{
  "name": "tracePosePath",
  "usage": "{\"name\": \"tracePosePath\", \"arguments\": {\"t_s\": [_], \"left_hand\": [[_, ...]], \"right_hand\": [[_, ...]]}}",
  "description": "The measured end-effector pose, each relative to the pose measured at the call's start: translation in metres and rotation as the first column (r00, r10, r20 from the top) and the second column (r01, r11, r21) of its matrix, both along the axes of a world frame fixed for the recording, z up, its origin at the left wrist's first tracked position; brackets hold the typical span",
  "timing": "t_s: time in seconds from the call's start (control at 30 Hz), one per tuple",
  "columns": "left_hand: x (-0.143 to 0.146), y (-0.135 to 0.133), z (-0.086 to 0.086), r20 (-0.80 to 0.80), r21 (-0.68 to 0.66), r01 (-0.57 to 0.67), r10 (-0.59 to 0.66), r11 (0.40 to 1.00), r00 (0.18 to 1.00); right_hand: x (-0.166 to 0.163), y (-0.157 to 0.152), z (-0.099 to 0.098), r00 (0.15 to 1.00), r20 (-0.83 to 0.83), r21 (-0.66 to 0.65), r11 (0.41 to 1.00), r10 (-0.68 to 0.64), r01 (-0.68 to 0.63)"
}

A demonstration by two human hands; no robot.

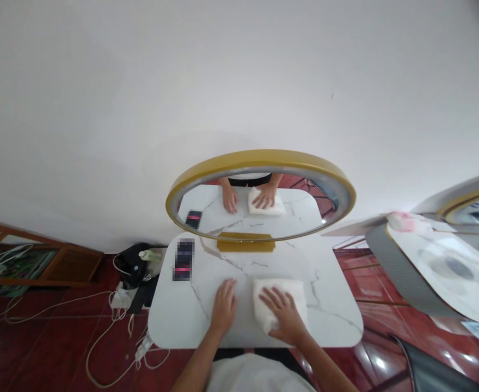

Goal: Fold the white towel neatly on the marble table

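A folded white cloth [259, 316] lies on the white marble-patterned table [288, 261], right of the middle. My right hand [283, 313] rests flat on top of it with the fingers spread. To its left, my left hand [224, 306] lies on the bare tabletop, fingers stretched forward and holding nothing; a gap separates it from the cloth. Both hands and the cloth also appear in the gold-framed oval mirror [259, 158] standing at the table's back edge.
A blurred-out dark phone-like item [183, 259] lies at the table's left. Cables and a black bag [132, 264] are on the red floor, near a wooden shelf [74, 264]. At right stand a second white table [431, 256] and a dark chair [431, 359]. A white wall rises behind.
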State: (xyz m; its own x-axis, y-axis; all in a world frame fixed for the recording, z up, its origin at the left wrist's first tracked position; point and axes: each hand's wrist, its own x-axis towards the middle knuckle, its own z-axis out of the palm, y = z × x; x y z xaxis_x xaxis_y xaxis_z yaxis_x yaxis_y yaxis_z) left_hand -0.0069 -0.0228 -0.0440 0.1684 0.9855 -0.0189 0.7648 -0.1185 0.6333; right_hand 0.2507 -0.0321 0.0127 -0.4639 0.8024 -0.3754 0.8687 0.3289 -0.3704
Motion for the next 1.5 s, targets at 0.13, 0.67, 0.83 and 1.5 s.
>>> {"name": "tracePosePath", "arguments": {"t_s": [0.13, 0.67, 0.83, 1.5], "left_hand": [[-0.018, 0.001, -0.008, -0.134, 0.086, 0.012, 0.000, 0.996, 0.991], [-0.019, 0.000, -0.011, -0.204, -0.010, 0.015, -0.017, 1.000, 0.979], [-0.018, 0.001, -0.008, -0.171, -0.027, 0.005, -0.010, 1.000, 0.985], [-0.018, 0.000, -0.009, -0.378, 0.046, 0.056, -0.034, 0.997, 0.925]], "right_hand": [[0.019, 0.013, -0.013, 0.922, 0.149, 0.253, 0.915, -0.358, 0.314], [-0.062, 0.017, -0.035, 0.968, -0.053, 0.089, 0.967, 0.244, -0.239], [-0.070, 0.049, -0.038, 0.986, -0.019, 0.188, 0.969, 0.166, -0.160], [-0.058, -0.001, -0.039, 0.993, -0.007, 0.242, 0.964, 0.116, -0.111]]}}
